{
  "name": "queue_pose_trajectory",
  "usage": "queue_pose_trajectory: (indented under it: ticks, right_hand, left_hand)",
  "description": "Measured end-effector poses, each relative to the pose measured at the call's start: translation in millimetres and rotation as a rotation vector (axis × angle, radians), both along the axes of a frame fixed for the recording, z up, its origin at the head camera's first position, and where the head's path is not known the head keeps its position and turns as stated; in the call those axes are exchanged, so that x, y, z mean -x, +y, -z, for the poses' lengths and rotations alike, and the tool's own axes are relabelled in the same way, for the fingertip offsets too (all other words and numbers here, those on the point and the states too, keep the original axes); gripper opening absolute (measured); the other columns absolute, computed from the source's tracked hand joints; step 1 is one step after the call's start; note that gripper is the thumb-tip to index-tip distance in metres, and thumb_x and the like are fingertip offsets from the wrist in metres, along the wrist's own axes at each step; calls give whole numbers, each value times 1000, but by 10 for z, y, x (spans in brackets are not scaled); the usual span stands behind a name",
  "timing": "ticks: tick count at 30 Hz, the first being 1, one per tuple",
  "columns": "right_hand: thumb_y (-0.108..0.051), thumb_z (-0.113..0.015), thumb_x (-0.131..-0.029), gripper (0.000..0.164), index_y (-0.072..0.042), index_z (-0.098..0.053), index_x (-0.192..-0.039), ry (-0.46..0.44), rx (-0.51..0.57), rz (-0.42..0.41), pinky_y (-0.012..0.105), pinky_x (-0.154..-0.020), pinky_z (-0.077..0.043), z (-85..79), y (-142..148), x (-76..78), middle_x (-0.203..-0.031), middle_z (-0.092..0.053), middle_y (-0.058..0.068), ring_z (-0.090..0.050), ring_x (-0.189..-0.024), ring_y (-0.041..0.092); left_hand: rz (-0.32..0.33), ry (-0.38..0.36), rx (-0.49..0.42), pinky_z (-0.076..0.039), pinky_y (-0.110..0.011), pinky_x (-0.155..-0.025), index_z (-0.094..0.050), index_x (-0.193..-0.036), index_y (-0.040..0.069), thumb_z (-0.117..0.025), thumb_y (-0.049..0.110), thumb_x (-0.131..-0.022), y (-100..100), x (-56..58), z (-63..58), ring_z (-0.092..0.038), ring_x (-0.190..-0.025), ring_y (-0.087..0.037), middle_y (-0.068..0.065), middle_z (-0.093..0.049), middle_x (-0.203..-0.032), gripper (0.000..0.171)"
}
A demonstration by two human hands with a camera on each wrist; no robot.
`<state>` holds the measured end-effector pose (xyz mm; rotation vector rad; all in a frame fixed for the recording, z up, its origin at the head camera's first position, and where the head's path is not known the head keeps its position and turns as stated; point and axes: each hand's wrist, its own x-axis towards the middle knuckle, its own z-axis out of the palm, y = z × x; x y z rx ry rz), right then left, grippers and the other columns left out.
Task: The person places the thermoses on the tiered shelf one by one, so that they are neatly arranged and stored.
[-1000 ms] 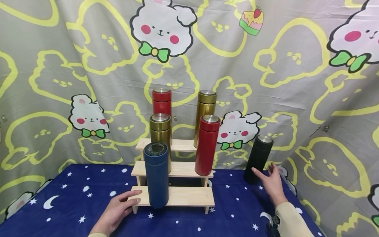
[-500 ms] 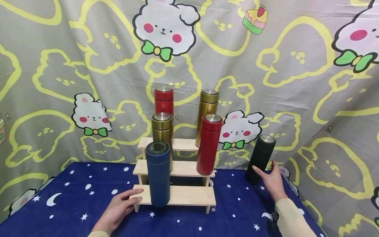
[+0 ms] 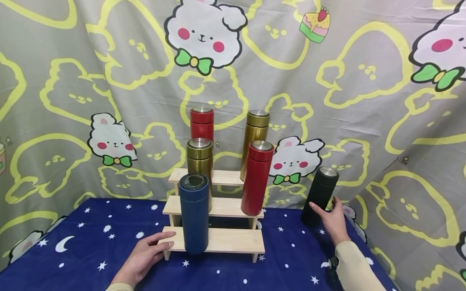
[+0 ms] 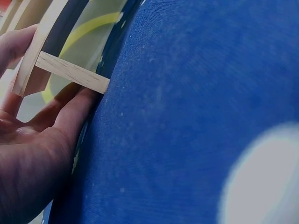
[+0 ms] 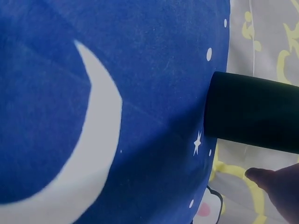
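In the head view my left hand [image 3: 142,255] grips the left end of the lowest step of a three-step wooden display stand [image 3: 238,241]. The left wrist view shows its fingers around the board's end and by the wooden leg [image 4: 72,72]. A blue thermos bottle [image 3: 194,220] stands upright on that step, just right of the hand. My right hand [image 3: 335,222] holds a black thermos bottle [image 3: 319,196] with a steel-topped lid, thumb across its near side; the other fingers are mostly hidden behind. This bottle tilts slightly, its base [image 5: 217,105] at the cloth in the right wrist view.
On the middle step stand a gold bottle [image 3: 199,159] and a red bottle [image 3: 257,182]. Another red bottle [image 3: 202,121] and another gold bottle [image 3: 256,137] are on the top step. A blue star-patterned cloth [image 3: 120,242] covers the table; a cartoon-print curtain [image 3: 145,81] hangs behind.
The head view has shifted slightly, moving the scene a little to the right in the picture. Both hands and all the bottles keep their places.
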<state>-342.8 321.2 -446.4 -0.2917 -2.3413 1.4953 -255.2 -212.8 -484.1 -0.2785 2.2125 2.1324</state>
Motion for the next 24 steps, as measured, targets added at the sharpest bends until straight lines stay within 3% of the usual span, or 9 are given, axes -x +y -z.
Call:
queue_pose_trajectory:
  ticks: [10, 18, 24]
  right_hand:
    - [-27, -73, -91, 90, 4, -15, -154, 81, 13, 15, 55, -108, -29, 86, -30, 40, -151, -28, 31, -29, -136, 47]
    - [-31, -73, -91, 81, 6, -29, -147, 74, -32, 41, 56, -103, -37, 89, 4, 63, -142, -38, 31, -40, -130, 46]
    - [-33, -73, -90, 82, 6, -28, -147, 52, -62, 34, 57, -102, -37, 57, 8, 17, -140, -39, 32, -42, -127, 47]
  left_hand:
    - [1, 4, -4, -46, -49, -96, -67, -122, -1, -75, 13, -87, 7, 19, 12, -55, -110, -25, -24, -41, -144, 38]
    - [-4, 3, -3, -46, -48, -95, -69, -120, 1, -76, 13, -86, 17, 7, -6, -55, -111, -25, -23, -42, -144, 37]
    - [-8, -5, -7, -45, -50, -97, -70, -119, 2, -77, 13, -86, 16, 15, 5, -55, -111, -25, -23, -42, -144, 36]
